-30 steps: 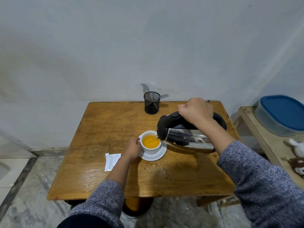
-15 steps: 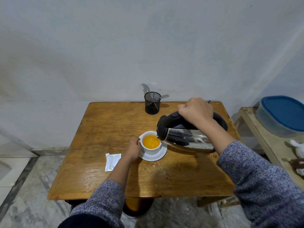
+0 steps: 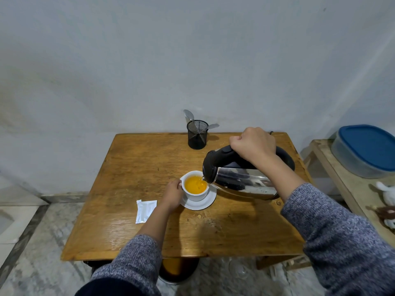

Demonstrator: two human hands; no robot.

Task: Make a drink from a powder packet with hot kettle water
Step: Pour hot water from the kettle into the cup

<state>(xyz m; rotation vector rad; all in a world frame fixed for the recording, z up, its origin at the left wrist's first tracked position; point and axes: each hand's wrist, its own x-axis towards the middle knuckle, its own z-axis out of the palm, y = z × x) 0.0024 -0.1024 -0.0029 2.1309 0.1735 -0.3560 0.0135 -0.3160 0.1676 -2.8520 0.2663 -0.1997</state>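
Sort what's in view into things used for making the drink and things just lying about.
In use: kettle, cup, saucer, powder packet, left hand, right hand.
Lying about: mesh holder with spoons, blue-lidded container.

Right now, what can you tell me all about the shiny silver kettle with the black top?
The shiny silver metal kettle with a black plastic lid and handle is tipped sideways, spout low over the white cup of orange drink. The right hand grips its handle from above. Its mirrored side reflects dark shapes. It is held above the brown wooden table, not resting on it.
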